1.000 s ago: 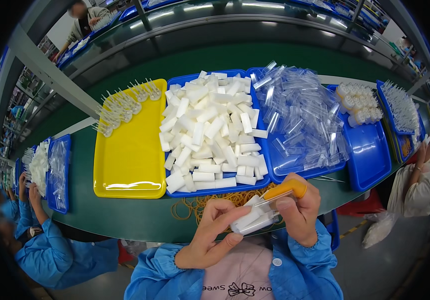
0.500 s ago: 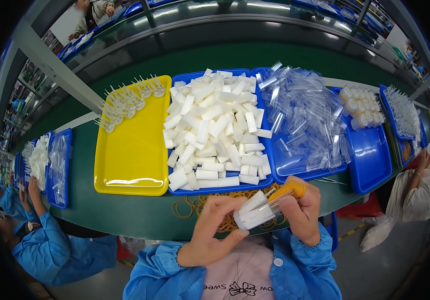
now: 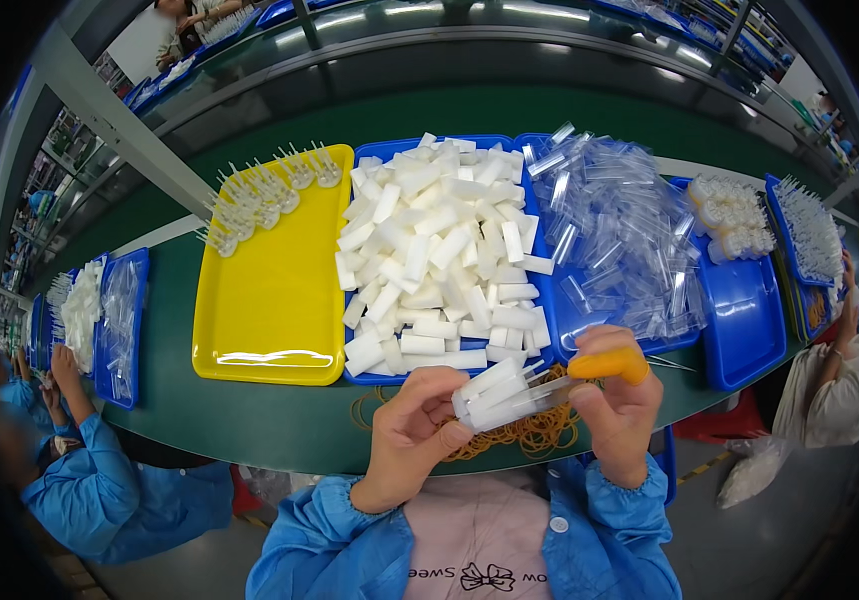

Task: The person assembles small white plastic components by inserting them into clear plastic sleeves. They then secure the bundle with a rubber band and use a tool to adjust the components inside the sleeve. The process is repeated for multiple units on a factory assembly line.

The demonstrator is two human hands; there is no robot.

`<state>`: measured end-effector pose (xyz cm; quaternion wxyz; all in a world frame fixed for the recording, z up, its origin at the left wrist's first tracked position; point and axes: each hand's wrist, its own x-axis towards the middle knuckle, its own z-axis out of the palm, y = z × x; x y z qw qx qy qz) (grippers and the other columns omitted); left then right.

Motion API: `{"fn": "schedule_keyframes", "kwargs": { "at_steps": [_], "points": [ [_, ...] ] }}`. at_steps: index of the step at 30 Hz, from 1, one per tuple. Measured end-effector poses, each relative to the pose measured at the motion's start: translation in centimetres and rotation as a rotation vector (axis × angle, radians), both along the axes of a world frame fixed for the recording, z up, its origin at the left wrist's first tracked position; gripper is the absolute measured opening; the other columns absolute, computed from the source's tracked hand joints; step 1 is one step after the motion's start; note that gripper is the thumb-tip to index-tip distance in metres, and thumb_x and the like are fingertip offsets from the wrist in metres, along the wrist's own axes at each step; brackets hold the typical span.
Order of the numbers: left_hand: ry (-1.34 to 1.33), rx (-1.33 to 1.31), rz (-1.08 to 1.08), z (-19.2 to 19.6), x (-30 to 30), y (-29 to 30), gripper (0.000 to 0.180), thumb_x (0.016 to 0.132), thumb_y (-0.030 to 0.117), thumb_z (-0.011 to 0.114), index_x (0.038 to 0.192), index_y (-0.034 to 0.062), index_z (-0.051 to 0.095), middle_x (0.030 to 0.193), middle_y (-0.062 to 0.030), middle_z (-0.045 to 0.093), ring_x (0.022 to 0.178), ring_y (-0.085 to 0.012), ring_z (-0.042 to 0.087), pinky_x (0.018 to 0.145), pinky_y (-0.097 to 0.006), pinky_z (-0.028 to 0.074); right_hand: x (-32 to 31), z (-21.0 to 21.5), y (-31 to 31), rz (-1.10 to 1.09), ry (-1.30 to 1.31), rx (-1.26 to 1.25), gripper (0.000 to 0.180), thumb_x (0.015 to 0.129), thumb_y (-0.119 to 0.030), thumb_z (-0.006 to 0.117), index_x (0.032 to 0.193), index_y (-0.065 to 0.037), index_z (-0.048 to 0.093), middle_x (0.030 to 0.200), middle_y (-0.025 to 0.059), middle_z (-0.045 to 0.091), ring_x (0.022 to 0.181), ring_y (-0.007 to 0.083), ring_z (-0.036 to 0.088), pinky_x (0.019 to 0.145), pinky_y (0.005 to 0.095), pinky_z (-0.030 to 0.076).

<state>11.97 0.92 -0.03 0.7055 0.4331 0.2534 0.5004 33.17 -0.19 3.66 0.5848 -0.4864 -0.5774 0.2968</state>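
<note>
My left hand [image 3: 412,425] is closed around the round base of a small white assembly, which has foam blocks [image 3: 495,384] and thin white pins pointing right. Between the thumb and forefinger of my right hand [image 3: 618,415] is the far end of a clear plastic sleeve [image 3: 552,396]. The sleeve reaches toward the front foam block; how far it overlaps the block is hard to tell. A yellow-orange finger cot [image 3: 610,365] covers my right forefinger. Both hands hover at the table's near edge, above a heap of rubber bands [image 3: 525,437].
Ahead, a blue tray heaped with white foam blocks [image 3: 430,240] stands between a yellow tray [image 3: 270,320] with several pinned assemblies and a tray of clear sleeves [image 3: 620,220]. Farther right is a blue tray [image 3: 745,320] with whitish round parts. Co-workers sit at both sides.
My right hand has turned and moved a little right, and the sleeve now lies more level. The assembly in my left hand has shifted slightly left and up.
</note>
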Motion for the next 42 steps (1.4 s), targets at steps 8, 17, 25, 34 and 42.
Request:
{"fn": "schedule_keyframes", "kwargs": {
  "at_steps": [8, 17, 25, 34, 42],
  "points": [
    [-0.048, 0.073, 0.034, 0.1, 0.3, -0.7, 0.037, 0.078, -0.005, 0.069, 0.112, -0.0048, 0.053, 0.114, -0.0122, 0.046, 0.107, -0.0206, 0.052, 0.094, -0.034, 0.044, -0.9, -0.4, -0.6, 0.053, 0.044, 0.028, 0.02, 0.071, -0.014, 0.072, 0.085, -0.004, 0.063, 0.088, 0.0035, 0.059, 0.098, 0.0244, 0.049, 0.097, 0.0459, 0.033],
    [-0.025, 0.108, 0.069, -0.4, 0.4, -1.3, 0.038, 0.076, -0.003, 0.071, 0.111, -0.0033, 0.055, 0.114, -0.013, 0.046, 0.106, -0.02, 0.052, 0.093, -0.033, 0.045, -2.3, -0.9, -1.4, 0.069, 0.068, -0.006, 0.022, 0.07, -0.014, 0.076, 0.086, -0.004, 0.064, 0.09, 0.004, 0.06, 0.097, 0.024, 0.049, 0.096, 0.043, 0.035],
    [-0.064, 0.006, 0.02, -0.8, -0.1, 0.3, 0.037, 0.081, -0.001, 0.067, 0.114, -0.0027, 0.051, 0.114, -0.0104, 0.049, 0.106, -0.0191, 0.055, 0.091, -0.033, 0.046, -1.3, 0.0, 0.3, 0.14, -0.024, -0.12, 0.015, 0.077, -0.006, 0.066, 0.091, -0.001, 0.065, 0.093, 0.0063, 0.062, 0.099, 0.0206, 0.051, 0.087, 0.0306, 0.04],
    [-0.091, -0.075, 0.034, -1.1, -0.7, 0.4, 0.036, 0.082, 0.001, 0.067, 0.114, -0.0021, 0.051, 0.112, -0.0092, 0.054, 0.106, -0.0189, 0.056, 0.092, -0.032, 0.046, 4.1, -1.8, 5.8, -0.354, -1.169, -0.113, 0.018, 0.07, -0.009, 0.07, 0.087, -0.004, 0.068, 0.091, 0.0073, 0.056, 0.085, 0.0263, 0.05, 0.079, 0.0412, 0.036],
    [-0.078, -0.083, 0.04, -1.0, -0.7, 0.5, 0.035, 0.082, 0.001, 0.066, 0.114, -0.0018, 0.051, 0.112, -0.0094, 0.054, 0.107, -0.0192, 0.056, 0.092, -0.032, 0.045, 3.9, -1.6, 5.3, -0.341, -0.97, -0.042, 0.02, 0.076, -0.009, 0.065, 0.095, -0.003, 0.064, 0.093, 0.0076, 0.059, 0.092, 0.025, 0.054, 0.088, 0.039, 0.036]
  ]
}}
